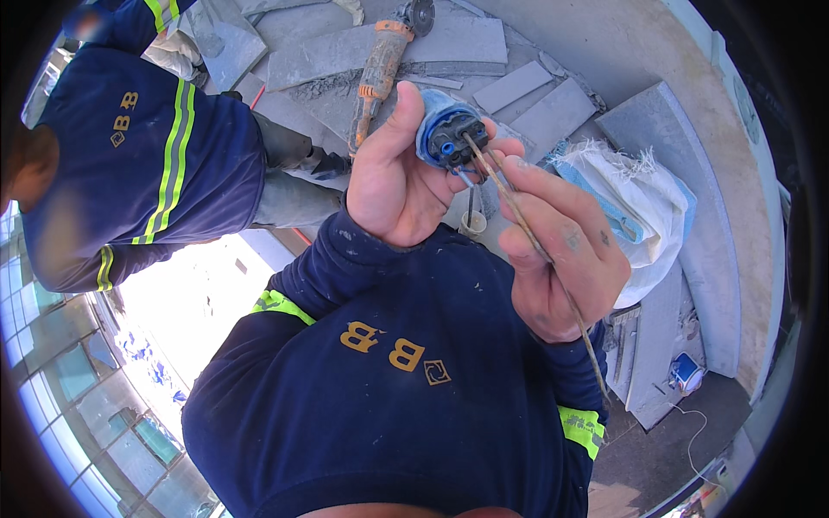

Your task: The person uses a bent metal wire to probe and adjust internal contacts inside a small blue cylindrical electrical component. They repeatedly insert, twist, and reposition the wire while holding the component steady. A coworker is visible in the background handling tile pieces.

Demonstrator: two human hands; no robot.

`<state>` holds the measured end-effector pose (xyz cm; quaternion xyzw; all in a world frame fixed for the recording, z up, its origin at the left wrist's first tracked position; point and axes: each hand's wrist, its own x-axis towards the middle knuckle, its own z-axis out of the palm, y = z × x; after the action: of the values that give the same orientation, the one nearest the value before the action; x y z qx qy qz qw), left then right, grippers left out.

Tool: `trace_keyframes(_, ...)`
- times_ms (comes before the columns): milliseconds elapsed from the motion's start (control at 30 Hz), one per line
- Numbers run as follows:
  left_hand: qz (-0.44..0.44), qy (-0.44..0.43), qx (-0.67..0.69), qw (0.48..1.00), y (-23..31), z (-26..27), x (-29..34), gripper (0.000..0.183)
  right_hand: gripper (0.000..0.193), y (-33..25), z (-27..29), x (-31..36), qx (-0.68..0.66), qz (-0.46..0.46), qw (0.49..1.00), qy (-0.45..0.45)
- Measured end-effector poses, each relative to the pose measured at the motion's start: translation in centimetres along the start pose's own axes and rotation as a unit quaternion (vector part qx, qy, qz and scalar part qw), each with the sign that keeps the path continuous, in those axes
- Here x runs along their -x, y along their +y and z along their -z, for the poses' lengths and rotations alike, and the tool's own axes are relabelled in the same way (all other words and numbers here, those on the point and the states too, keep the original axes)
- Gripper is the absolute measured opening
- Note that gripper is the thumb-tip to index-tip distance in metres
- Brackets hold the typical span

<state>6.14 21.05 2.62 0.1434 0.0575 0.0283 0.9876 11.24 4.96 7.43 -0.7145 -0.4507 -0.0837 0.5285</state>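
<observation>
Up in front of my chest, my left hand (401, 173) is wrapped round a blue and black round fitting (447, 138) that looks like an electrical plug, its open face turned up. My right hand (566, 250) pinches a long, thin, brownish wire or cable (566, 289). One end of that wire meets the black face of the fitting; whether it is seated inside, I cannot make out. From there it runs back under my right fingers and hangs past my right wrist. Just beyond my left hand, an orange and grey angle grinder (386, 65) lies on the slabs.
Grey stone slabs (453, 41) and offcuts cover the ground ahead. A white and blue woven sack (643, 203) lies at the right, before a curved wall (725, 112). A small white cup (473, 224) stands below my hands. At left, a co-worker (164, 164) bends close by.
</observation>
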Motion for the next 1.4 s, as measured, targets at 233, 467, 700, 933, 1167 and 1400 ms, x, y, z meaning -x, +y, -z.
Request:
trace_keyframes(233, -0.044, 0.000, -0.116, 0.992, 1.0, 0.6, 0.0, 0.059, 0.038, 1.7, 0.6, 0.6, -0.168, -0.117, 0.979, 0.003)
trace_keyframes(467, -0.021, -0.001, -0.146, 0.989, 1.0, 0.1, -1.4, 0.058, 0.035, 2.4, 1.1, 0.7, -0.289, -0.143, 0.946, 0.027)
trace_keyframes(700, -0.078, 0.079, -0.157, 0.981, 3.1, 2.4, -3.7, 0.066, 0.044, 1.3, 3.9, 2.8, -0.299, -0.141, 0.944, -0.013)
trace_keyframes(933, 0.070, -0.091, 0.081, 0.990, 4.0, 3.5, -4.0, 0.079, 0.044, 1.5, 3.8, 2.5, -0.295, -0.170, 0.940, 0.017)
trace_keyframes(1167, 0.090, -0.089, 0.118, 0.985, 4.3, 2.6, -4.3, 0.079, 0.043, 1.6, 3.9, 1.6, -0.288, -0.176, 0.940, 0.057)
trace_keyframes(1400, -0.018, -0.042, -0.089, 0.995, 3.1, 0.6, -3.7, 0.073, 0.038, 1.7, 3.5, 0.9, -0.196, -0.142, 0.967, 0.083)
